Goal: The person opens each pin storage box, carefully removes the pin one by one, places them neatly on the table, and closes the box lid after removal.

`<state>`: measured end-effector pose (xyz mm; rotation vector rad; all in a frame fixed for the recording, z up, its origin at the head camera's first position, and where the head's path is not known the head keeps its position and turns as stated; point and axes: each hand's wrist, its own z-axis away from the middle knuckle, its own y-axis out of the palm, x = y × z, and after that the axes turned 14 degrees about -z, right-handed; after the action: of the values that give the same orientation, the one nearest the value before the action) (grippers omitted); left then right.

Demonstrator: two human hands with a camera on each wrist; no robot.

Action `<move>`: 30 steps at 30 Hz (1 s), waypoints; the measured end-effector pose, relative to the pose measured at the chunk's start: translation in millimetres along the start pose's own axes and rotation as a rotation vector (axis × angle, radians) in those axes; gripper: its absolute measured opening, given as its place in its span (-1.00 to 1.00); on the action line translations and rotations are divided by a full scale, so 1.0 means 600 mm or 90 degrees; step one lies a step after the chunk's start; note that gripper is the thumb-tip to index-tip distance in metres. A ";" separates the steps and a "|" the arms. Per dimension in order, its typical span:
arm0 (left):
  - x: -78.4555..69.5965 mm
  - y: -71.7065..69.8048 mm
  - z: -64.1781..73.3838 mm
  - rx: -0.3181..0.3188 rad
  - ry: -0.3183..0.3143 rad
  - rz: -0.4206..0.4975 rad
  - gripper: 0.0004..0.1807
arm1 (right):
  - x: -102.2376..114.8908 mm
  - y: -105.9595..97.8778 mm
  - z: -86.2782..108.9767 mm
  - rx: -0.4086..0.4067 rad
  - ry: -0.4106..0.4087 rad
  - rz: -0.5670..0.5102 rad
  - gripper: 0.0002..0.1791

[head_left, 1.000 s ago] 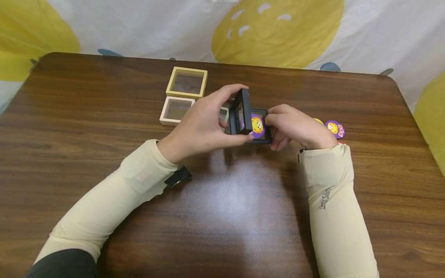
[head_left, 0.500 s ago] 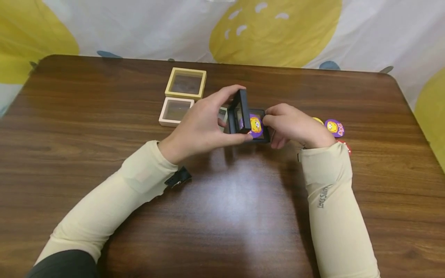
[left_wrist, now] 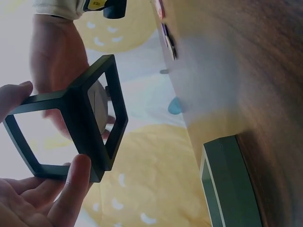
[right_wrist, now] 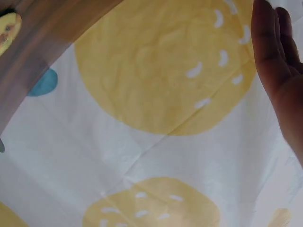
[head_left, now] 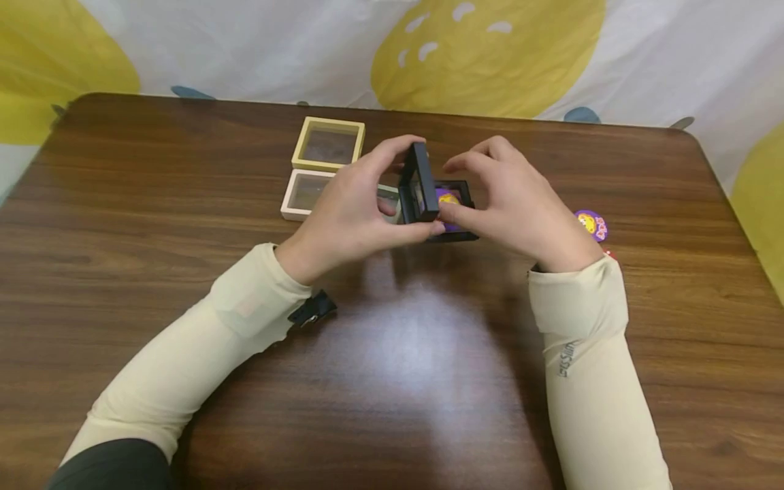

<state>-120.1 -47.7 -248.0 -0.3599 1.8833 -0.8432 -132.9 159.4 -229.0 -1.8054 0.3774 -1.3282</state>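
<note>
My left hand (head_left: 349,211) grips a black hinged display case (head_left: 420,182), its thumb at the near side and fingers at the far side. Unfolded like a book, the case has one panel raised and the other lying lower, with see-through windows in the left wrist view. On the lower panel sits a purple disc (head_left: 449,197) with a yellow lion picture, partly covered by the right thumb. The right hand (head_left: 514,197) touches the disc with that thumb; its index finger is bent above the case, apart from the thumb. In the right wrist view the case is out of sight.
Left of the case lie a yellow frame (head_left: 315,165), a pinkish-white frame (head_left: 295,216) and a pale green frame (left_wrist: 232,179), the last partly behind my left hand. Another purple lion disc (head_left: 591,224) and a bit of red (head_left: 609,254) lie beyond the right wrist.
My right hand has lifted from the case's right edge, and its thumb has come left onto the purple disc. The left hand and case have risen slightly in view.
</note>
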 end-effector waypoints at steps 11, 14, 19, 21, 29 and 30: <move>-0.001 0.002 0.000 -0.006 -0.002 -0.011 -0.04 | -0.003 0.011 -0.003 0.011 -0.064 0.039 -0.51; -0.001 0.003 -0.001 -0.008 0.002 -0.011 -0.05 | -0.004 0.011 -0.004 0.018 -0.063 0.037 -0.50; 0.000 0.002 -0.001 -0.008 0.001 -0.005 -0.07 | -0.004 0.006 -0.001 0.034 -0.056 0.017 -0.48; -0.001 0.001 -0.001 -0.008 0.001 -0.005 -0.07 | -0.003 0.004 0.000 0.037 -0.052 0.011 -0.47; -0.001 -0.001 0.001 -0.008 -0.001 -0.002 -0.06 | -0.003 0.005 -0.003 0.048 -0.065 0.013 -0.50; -0.001 -0.001 0.001 -0.008 -0.002 -0.004 -0.06 | -0.003 0.004 -0.002 0.048 -0.066 0.012 -0.50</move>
<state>-119.6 -47.9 -247.5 -0.3748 1.8861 -0.8342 -134.4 158.6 -232.1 -1.7950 0.2847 -1.2149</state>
